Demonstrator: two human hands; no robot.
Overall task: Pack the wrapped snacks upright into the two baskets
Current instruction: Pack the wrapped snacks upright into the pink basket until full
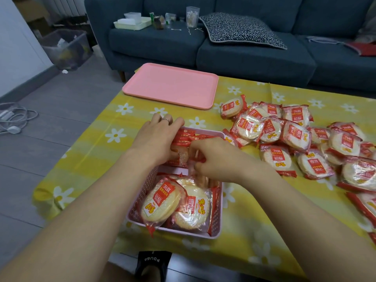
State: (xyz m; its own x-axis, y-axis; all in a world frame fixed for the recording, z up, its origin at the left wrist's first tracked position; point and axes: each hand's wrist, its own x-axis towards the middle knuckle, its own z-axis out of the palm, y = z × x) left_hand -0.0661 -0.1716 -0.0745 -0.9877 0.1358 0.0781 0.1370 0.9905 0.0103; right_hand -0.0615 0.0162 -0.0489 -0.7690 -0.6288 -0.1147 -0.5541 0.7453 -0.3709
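Observation:
Two pale pink lattice baskets stand one behind the other on the yellow flowered tablecloth. The far basket [211,133] holds several red-and-clear wrapped rice crackers standing on edge. My left hand [157,139] rests on those packs, pressing them toward the far wall. My right hand [213,159] pinches the wrapper edge of a wrapped snack [193,165] at the divide between the baskets. The near basket [203,235] holds several wrapped crackers, the front ones [160,202] leaning. A loose pile of wrapped crackers [295,135] lies to the right.
A pink tray [173,86] lies at the table's far edge. Behind it stands a dark blue sofa [254,58] with a patterned cushion and small containers. Cables lie on the grey floor at left. A foot in a black sock [152,263] shows below the table edge.

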